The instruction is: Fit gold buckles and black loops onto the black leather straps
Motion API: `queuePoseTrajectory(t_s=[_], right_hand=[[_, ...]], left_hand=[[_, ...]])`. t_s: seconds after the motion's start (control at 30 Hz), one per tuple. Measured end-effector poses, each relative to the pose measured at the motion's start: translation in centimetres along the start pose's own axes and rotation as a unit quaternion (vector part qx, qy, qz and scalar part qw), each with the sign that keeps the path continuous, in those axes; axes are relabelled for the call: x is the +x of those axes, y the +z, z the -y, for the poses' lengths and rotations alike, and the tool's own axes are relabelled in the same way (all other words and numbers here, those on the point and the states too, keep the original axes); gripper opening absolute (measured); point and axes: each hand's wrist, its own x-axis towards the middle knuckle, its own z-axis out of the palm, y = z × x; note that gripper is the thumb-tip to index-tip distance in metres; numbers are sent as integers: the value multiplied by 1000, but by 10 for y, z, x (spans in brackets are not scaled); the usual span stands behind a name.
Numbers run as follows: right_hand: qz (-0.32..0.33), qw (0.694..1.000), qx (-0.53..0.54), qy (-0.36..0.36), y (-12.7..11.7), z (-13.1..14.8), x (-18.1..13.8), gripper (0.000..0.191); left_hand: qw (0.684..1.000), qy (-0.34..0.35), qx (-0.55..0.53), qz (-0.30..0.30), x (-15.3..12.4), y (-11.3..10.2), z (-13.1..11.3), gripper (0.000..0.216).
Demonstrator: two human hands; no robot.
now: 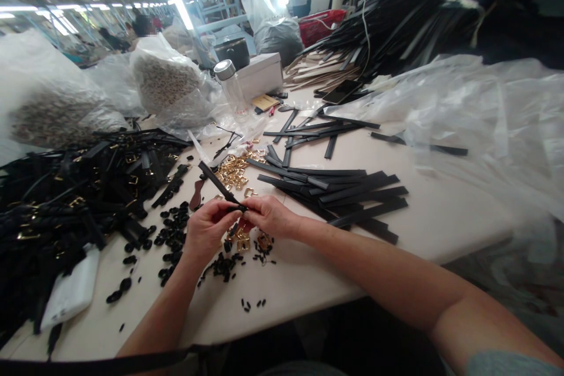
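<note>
My left hand (210, 223) and my right hand (267, 215) meet over the table, both closed on one black strap (217, 181). Its free length sticks up and away to the left, while the gripped end is mostly hidden by my fingers. Just beyond my hands lies a heap of gold buckles (235, 169). Below them are more gold buckles (243, 241) and a scatter of small black pieces (224, 267). Round black parts (174, 235) lie left of my left hand. Loose black straps (335, 188) are piled to the right.
Buckled black straps (88, 188) form a big heap at left, beside a white object (73, 288). Filled plastic bags (163, 79), a glass bottle (231, 88) and a white box (259, 76) stand behind. Clear plastic sheeting (484, 111) covers the right side. A phone (342, 93) lies farther back.
</note>
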Motion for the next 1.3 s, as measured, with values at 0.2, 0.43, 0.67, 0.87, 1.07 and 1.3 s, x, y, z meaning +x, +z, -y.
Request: queuePoseTrajectory(t_s=[0.2,0.43,0.67,0.87,1.07,1.3], right_hand=[[4,999,-32,-28,-3,3,-1,9],[-64,998,5,-2,-5,4,-2,17],[-80,996,-37,12,-6,10,-5,12],[-94,991,-98,-16,-6,9,-4,18],[-113,987,-116,-25,-6,11,-5,20],[-104,993,-43,18,-4,12,-5,20]], left_hand=[[998,50,36,10,0,1,0,15],[991,-49,-121,39,0,4,-2,26],[955,-171,-241,-12,9,-3,0,37],[943,-159,-285,-59,9,2,-4,40],[946,-147,-279,-80,7,7,1,35],[949,-130,-280,-64,6,11,1,33]])
